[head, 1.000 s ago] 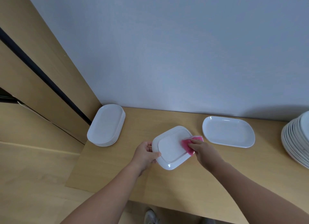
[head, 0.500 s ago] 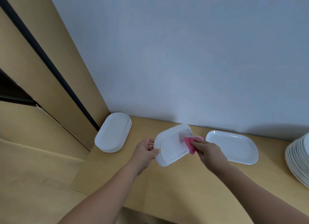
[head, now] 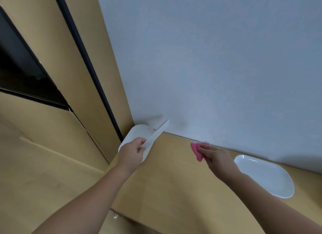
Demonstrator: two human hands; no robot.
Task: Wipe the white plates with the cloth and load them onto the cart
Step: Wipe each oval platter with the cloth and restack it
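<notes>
Cloth's coming off now: R hand (head: 217,159) is pulling away, fingers pinching the pink cloth (head: 197,151) near the desk's (head: 174,174) back edge. L hand (head: 132,151) is gripping the wiped plate (head: 158,133), now tipped edge-on, swinging it left over the stack (head: 136,132) at the back-left corner. Prob. heading for the cart, not in view. Next plate (head: 264,176) is waiting further right.

Plate (head: 159,131) leaves cloth (head: 197,150): a second ago cloth presses on its face, now the two are well apart. Left hand (head: 132,151) carries plate left, tipped edge-on, over stack of plates (head: 137,133) at far left corner. Right hand (head: 217,158) holds cloth out alone above counter (head: 174,172). View swings up and left; round plate pile at right drops out of sight.
</notes>
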